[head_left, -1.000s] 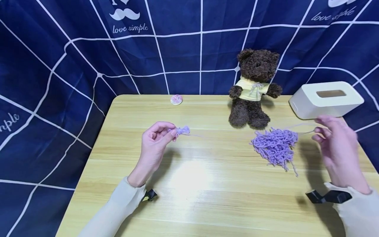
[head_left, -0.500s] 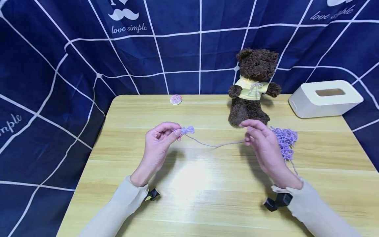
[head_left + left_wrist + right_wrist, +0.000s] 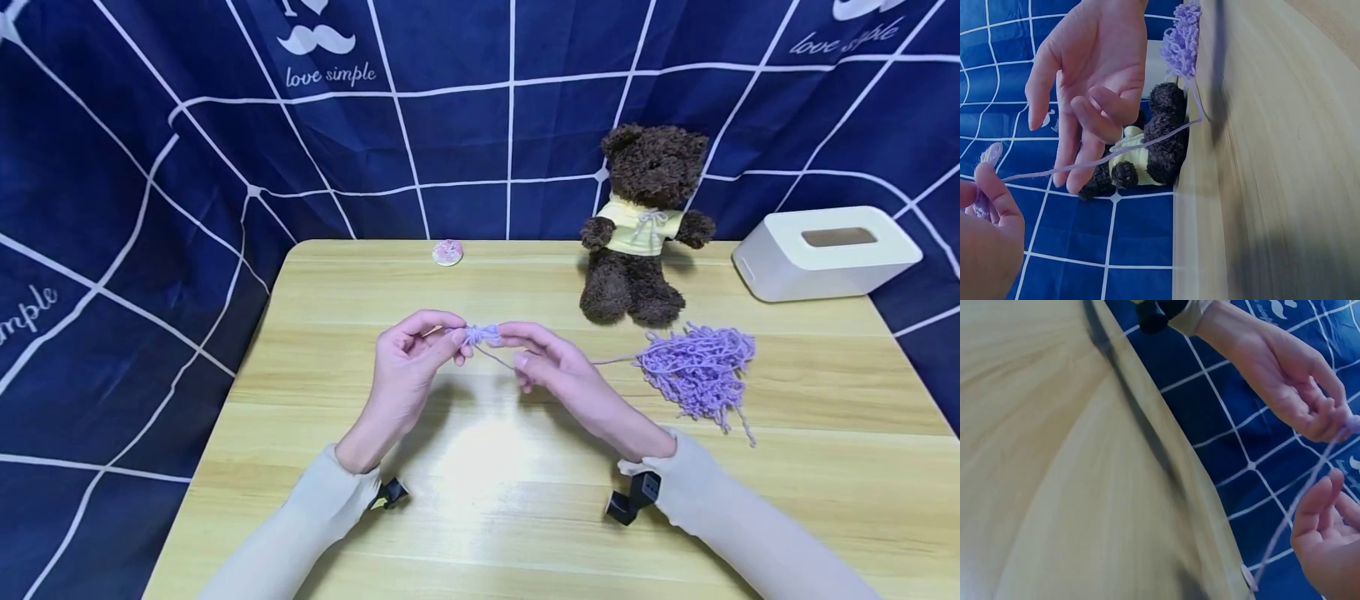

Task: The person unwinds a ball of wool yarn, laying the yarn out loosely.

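My left hand (image 3: 408,362) pinches a small wound bundle of lilac yarn (image 3: 483,335) between thumb and fingers, above the table. My right hand (image 3: 562,371) is beside it, index fingertip at the bundle's right end; whether it touches is unclear. In the left wrist view the right hand's thumb stands apart from its loosely bent fingers. A single yarn strand (image 3: 1094,164) runs from the bundle past those fingers towards a loose purple yarn pile (image 3: 701,367) on the table's right. In the right wrist view the strand (image 3: 1291,509) passes between both hands.
A brown teddy bear (image 3: 645,225) in a yellow top sits at the back of the wooden table (image 3: 360,283). A white tissue box (image 3: 825,254) stands at the back right corner, and a round pink-patterned disc (image 3: 447,252) lies near the back edge. Blue checked cloth (image 3: 465,125) hangs behind.
My right hand has swept left from beyond the yarn pile to the bundle, uncovering the pile again. The strand beside the bundle has slackened. My left hand keeps its pinch, shifting slightly right.
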`<act>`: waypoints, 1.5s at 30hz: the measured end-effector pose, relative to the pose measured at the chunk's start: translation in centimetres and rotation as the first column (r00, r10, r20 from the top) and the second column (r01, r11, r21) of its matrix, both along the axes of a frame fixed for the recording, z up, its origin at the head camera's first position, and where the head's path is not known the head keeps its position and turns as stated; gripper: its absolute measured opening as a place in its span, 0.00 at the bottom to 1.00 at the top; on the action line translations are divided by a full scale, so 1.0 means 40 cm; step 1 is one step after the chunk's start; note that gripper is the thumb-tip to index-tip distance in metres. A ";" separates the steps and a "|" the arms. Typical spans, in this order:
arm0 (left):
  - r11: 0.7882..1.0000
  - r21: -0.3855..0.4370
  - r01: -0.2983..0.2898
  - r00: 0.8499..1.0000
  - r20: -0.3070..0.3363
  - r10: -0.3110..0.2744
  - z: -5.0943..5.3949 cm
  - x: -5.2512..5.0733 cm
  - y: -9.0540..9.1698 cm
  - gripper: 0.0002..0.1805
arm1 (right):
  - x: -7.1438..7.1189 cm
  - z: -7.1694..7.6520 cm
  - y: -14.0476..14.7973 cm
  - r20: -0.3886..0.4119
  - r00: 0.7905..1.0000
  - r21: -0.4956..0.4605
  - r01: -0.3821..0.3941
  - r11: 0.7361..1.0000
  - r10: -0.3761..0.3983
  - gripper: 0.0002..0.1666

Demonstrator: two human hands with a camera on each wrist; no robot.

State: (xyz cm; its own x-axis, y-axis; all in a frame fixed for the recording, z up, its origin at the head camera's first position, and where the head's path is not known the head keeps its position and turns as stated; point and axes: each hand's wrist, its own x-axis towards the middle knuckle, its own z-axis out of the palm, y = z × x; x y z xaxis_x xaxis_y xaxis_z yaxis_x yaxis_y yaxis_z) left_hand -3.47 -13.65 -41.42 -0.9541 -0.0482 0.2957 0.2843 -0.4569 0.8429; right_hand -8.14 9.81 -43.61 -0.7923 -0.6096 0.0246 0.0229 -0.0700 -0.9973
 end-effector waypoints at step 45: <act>0.998 -0.066 0.023 1.000 -0.014 -0.024 -0.020 0.013 -0.012 0.09 | -0.023 0.073 0.065 -0.031 0.942 -0.209 0.320 0.924 -0.334 0.08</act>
